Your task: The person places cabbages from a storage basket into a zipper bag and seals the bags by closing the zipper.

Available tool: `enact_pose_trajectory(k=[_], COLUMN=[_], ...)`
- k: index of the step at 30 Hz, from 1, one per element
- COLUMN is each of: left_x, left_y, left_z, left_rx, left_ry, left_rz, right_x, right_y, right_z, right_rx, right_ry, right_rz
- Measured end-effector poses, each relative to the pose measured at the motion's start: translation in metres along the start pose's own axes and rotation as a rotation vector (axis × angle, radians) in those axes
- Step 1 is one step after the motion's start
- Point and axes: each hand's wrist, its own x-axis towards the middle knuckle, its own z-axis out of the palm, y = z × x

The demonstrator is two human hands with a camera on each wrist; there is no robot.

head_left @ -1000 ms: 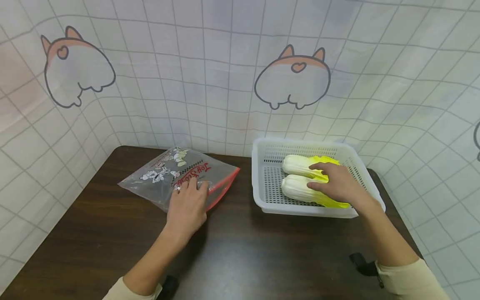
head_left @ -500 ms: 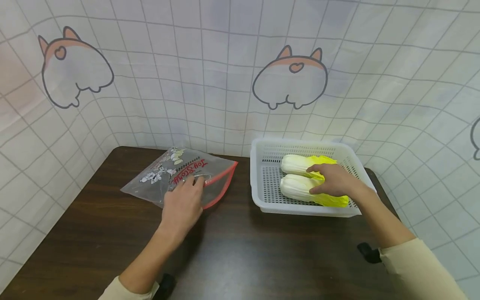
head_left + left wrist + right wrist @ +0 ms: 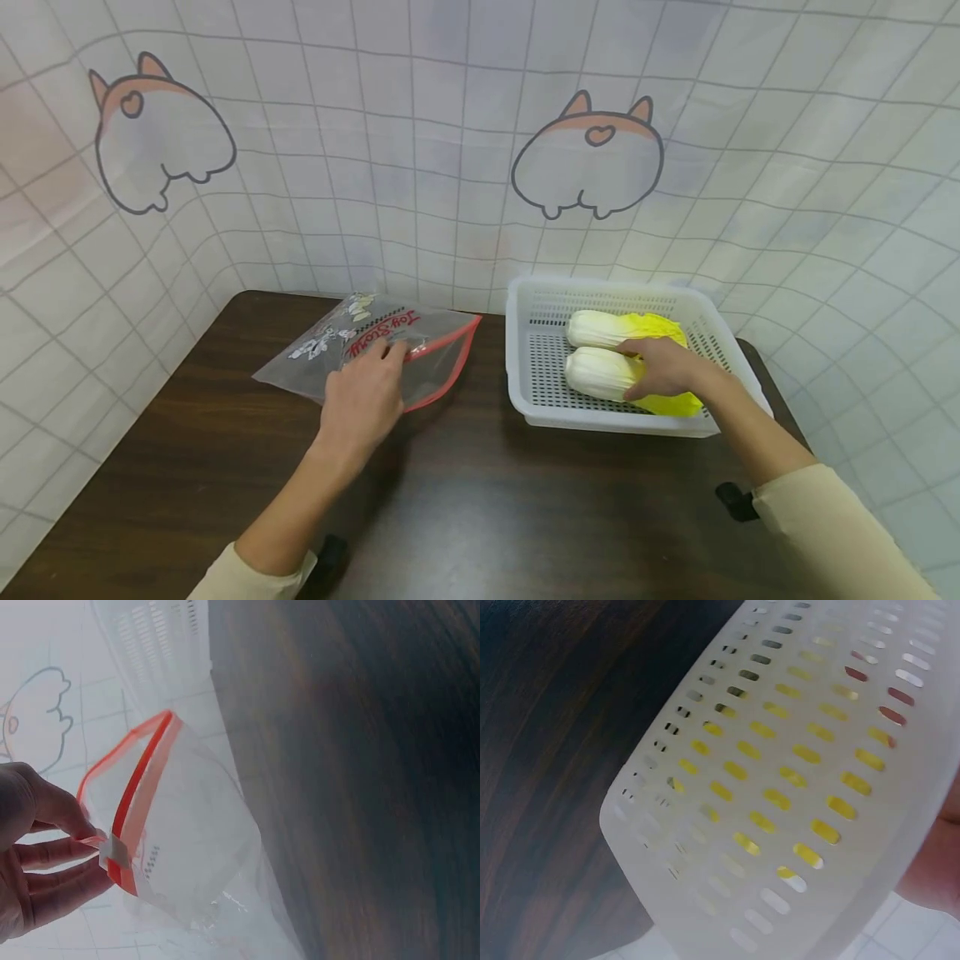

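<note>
My left hand (image 3: 363, 400) pinches the open mouth of a clear zip bag (image 3: 303, 371) with a red edge and printed lettering. In the left wrist view, the thumb and fingers (image 3: 64, 889) hold one red lip beside a pale slider (image 3: 115, 852), and the mouth gapes. My right hand (image 3: 667, 367) reaches into a white basket (image 3: 517, 392) and grips the nearer napa cabbage (image 3: 596, 373), thumb on its near side and fingers across its far side. A second napa cabbage (image 3: 592, 327) lies just behind. Basket wall hides most of this hand in the right wrist view.
The basket stands at the back right of a dark wooden table (image 3: 480, 500), close to a white grid-patterned curtain (image 3: 420, 167). Its raised slotted walls surround both cabbages. The bag lies to its left, near the table's back edge.
My right hand has lowered and closed around the nearer cabbage. My left hand has lifted the bag's red edge slightly, and its mouth has opened wider.
</note>
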Motion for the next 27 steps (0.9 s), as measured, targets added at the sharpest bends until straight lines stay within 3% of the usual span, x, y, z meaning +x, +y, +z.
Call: enact_pose_trajectory(k=[7, 13, 27], left_x=[-0.001, 0.0, 0.006], left_y=[-0.001, -0.002, -0.007], left_z=[-0.003, -0.003, -0.006], left_rx=[-0.019, -0.03, -0.034], left_ry=[0.029, 0.062, 0.12], left_rz=[0.009, 0.02, 0.045], right_x=[0.0, -0.001, -0.003], right_y=[0.001, 0.001, -0.003], right_z=[0.003, 0.004, -0.007], right_rx=[0.0, -0.025, 0.016], right_ry=[-0.015, 0.033, 0.095], right_rz=[-0.046, -0.062, -0.039])
